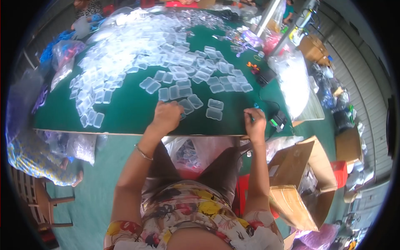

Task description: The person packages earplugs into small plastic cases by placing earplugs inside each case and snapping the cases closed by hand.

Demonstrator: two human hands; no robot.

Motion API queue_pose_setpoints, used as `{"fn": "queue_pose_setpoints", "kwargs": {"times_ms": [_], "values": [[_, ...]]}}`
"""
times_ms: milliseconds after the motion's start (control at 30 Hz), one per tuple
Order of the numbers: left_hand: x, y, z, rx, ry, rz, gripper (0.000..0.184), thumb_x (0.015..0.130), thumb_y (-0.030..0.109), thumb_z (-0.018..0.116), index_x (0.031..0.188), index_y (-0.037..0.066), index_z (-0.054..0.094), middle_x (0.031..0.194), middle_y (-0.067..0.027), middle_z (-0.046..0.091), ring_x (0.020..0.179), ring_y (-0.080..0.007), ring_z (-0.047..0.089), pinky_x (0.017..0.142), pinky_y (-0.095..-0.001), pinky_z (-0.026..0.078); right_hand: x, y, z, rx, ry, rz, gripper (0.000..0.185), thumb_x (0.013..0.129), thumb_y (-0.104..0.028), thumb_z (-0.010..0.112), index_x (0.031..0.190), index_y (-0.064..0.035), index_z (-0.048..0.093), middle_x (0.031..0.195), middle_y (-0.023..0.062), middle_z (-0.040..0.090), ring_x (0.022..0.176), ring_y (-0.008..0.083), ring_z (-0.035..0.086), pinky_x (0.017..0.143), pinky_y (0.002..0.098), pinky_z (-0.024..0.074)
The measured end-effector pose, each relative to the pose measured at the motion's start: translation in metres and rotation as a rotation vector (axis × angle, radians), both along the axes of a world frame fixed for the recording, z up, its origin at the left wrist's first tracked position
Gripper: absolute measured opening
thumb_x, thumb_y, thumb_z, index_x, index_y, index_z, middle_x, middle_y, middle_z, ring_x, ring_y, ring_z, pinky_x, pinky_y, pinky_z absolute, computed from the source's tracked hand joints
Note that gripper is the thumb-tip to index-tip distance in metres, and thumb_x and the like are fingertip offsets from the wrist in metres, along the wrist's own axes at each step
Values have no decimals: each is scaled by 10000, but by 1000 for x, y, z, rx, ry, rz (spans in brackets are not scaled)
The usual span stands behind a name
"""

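Note:
My left hand (168, 117) is closed over the front part of the green table, its fingertips beside a clear plastic case (186, 106). A tiny teal bit shows at those fingers, too small to name. To the right, my right hand (255, 124) is curled in a pinch near the table's front edge; what it grips is mostly hidden. Just beyond its knuckles is a small blue piece (256, 106). Between the hands lie two clear cases, joined or touching, one (214, 114) nearer me than the other (215, 104).
A large heap of clear cases (121, 50) covers the table's (133, 118) left and back. A black device (278, 121) with a cord sits at right. An open cardboard box (291, 166) stands beside my right arm. Other people sit around the table's far side.

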State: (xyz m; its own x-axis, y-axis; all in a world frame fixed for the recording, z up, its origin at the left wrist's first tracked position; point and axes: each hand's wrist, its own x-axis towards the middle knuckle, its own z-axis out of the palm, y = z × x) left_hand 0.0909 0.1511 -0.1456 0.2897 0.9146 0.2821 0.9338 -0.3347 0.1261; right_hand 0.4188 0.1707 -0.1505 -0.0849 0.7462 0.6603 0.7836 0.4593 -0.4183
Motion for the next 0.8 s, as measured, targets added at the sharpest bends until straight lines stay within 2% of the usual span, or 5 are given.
{"fn": "queue_pose_setpoints", "kwargs": {"times_ms": [100, 300, 400, 600, 800], "values": [[-5, 0, 5, 67, -29, -80, 91, 771, 150, 694, 858, 125, 679, 839, -56, 635, 792, -261, 638, 762, -398, 445, 35, 8, 6, 64, 16, -146, 101, 761, -13, 674, 848, -59, 698, 891, 121, 677, 845, 326, 628, 770, 400, 500], [-7, -7, 35, 89, -165, -186, 113, 810, 87, 651, 923, 83, 642, 874, -66, 612, 807, -284, 614, 744, -409, 453, 62, 6, 6, -174, 16, -216, 86, 761, -84, 694, 845, -103, 701, 858, 69, 672, 855, 288, 631, 759, 421, 479], [10, -2, 34, 137, -177, -322, 138, 783, 82, 666, 919, 88, 643, 869, -67, 614, 821, -272, 622, 746, -398, 468, 47, -1, 4, -192, -304, -270, 133, 744, -216, 726, 860, -158, 696, 826, 9, 644, 841, 238, 619, 753, 437, 420], [42, 24, 19, 206, -173, -549, 124, 765, 93, 676, 885, 107, 649, 828, -54, 595, 789, -242, 621, 741, -382, 481, 30, 6, -13, -99, -536, -454, 125, 744, -253, 707, 812, -153, 675, 850, 8, 650, 839, 229, 621, 762, 432, 403], [54, 47, 10, 166, -66, -591, 118, 756, 90, 653, 869, 125, 649, 844, -24, 573, 808, -211, 611, 750, -367, 467, 14, -11, -1, -83, -501, -217, 124, 732, -161, 673, 855, -151, 657, 821, 30, 629, 808, 238, 616, 758, 437, 392]]}}
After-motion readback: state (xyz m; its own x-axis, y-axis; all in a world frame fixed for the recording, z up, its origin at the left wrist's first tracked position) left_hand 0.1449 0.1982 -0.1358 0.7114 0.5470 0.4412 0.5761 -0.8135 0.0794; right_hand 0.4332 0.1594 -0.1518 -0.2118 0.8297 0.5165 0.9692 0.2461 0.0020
